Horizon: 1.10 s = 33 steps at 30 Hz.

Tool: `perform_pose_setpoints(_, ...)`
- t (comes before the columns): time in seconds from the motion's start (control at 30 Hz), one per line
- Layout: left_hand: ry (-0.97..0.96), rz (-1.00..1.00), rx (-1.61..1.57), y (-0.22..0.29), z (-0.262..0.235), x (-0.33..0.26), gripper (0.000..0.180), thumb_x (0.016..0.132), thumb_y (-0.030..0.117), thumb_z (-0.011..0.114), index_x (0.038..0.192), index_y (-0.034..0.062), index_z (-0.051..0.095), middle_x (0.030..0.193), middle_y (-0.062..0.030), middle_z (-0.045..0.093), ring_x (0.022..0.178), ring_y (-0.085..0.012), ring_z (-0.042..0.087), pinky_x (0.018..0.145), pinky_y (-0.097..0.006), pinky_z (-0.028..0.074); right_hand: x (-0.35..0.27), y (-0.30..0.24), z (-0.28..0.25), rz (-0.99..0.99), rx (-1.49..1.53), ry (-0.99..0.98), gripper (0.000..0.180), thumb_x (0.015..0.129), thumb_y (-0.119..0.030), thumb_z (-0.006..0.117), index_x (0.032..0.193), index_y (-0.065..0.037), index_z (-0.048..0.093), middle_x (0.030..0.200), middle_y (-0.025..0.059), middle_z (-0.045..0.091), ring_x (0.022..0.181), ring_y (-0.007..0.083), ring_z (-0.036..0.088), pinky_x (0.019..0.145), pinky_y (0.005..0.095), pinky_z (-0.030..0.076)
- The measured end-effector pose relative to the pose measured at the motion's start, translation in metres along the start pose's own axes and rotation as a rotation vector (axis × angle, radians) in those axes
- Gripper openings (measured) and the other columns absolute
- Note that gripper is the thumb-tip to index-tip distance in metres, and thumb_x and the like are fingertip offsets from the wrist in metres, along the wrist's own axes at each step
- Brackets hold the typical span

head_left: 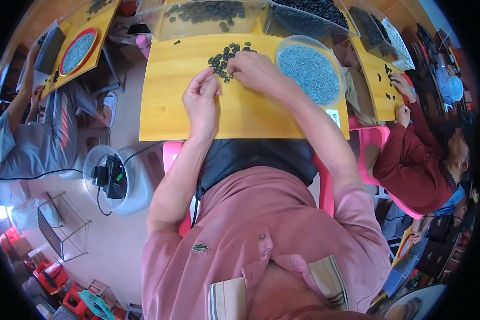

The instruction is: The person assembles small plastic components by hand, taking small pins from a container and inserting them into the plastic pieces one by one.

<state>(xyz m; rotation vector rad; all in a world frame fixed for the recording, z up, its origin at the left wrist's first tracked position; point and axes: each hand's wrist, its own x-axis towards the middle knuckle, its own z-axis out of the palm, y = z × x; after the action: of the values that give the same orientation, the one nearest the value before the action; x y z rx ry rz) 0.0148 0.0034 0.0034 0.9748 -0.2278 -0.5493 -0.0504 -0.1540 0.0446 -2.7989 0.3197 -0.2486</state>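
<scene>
Could scatter the black parts, heaped far centre on the tabletop, by sweeping the right hand too wide, with fingers among them, parted or clamped impossible to tell, or fumble any piece hidden in the left hand, with fingers together.

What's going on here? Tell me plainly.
At a smooth yellow table, a person in a pink short-sleeved shirt works with bare hands. The right hand is at a loose pile of small black pieces, fingers bent downward. The left hand is at the pile's near left, fingertips together; whether they hold a piece is hidden. To the right sits a round, clear-rimmed dish of small silvery-blue pieces. Beyond the pile stand two clear plastic boxes of black parts.
</scene>
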Motion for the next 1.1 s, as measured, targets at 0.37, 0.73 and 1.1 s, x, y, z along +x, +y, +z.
perform_pose_setpoints(0.37, -0.133, -0.039, 0.246, -0.006, 0.006, -0.002, 0.022, 0.091, 0.003, 0.065, 0.111, -0.0056, 0.065, 0.092, -0.0053, 0.067, 0.077, -0.0101, 0.061, 0.072, -0.022, 0.049, -0.028, -0.006, -0.016, 0.223, 0.583, 0.031, 0.010, 0.077, -0.010, 0.069, 0.085, -0.002, 0.069, 0.075, 0.0092, 0.069, 0.070, 0.0193, 0.066, 0.064, 0.0343, 0.052)
perform_pose_setpoints(0.73, -0.367, -0.230, 0.236, -0.002, 0.012, -0.020, 0.016, 0.092, 0.002, 0.063, 0.106, -0.0061, 0.066, 0.091, -0.0110, 0.070, 0.080, -0.0137, 0.066, 0.075, -0.024, 0.052, -0.077, -0.001, -0.018, 0.307, 1.051, 0.046, 0.010, 0.084, -0.005, 0.070, 0.090, 0.002, 0.065, 0.075, 0.0025, 0.064, 0.062, 0.0080, 0.059, 0.056, 0.0215, 0.046)
perform_pose_setpoints(1.1, -0.350, -0.191, 0.326, 0.000, 0.020, -0.024, 0.014, 0.091, 0.004, 0.066, 0.103, -0.0046, 0.067, 0.088, -0.0093, 0.071, 0.075, -0.0127, 0.067, 0.071, -0.024, 0.054, -0.103, 0.058, -0.056, 0.263, -0.002, 0.421, 0.016, 0.081, -0.012, 0.068, 0.094, -0.005, 0.072, 0.080, 0.0120, 0.069, 0.071, 0.0212, 0.066, 0.066, 0.0347, 0.051)
